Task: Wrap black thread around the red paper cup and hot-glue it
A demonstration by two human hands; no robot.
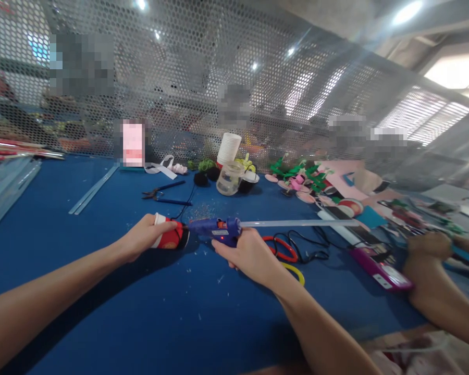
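Note:
My left hand (pixel 143 238) is closed around a red and white paper cup (pixel 167 233) lying on its side, its dark end facing right. In my right hand (pixel 254 255) is a blue hot glue gun (pixel 219 229), with a small red light lit on its body. A long clear glue stick (pixel 297 223) sticks out of the back of the gun toward the right. The gun's nozzle meets the dark end of the cup; whether it touches is too small to tell. Both hands are above the blue table (pixel 148 312).
Pliers (pixel 168 194), a clear plastic cup (pixel 229 178) and stacked white paper cups (pixel 230 148) stand behind. Red-handled scissors (pixel 283 249) and a purple power strip (pixel 381 268) lie right, beside another person's hand (pixel 428 250). Glue sticks (pixel 94 190) lie left; green and pink craft pieces (pixel 300 179) lie back right.

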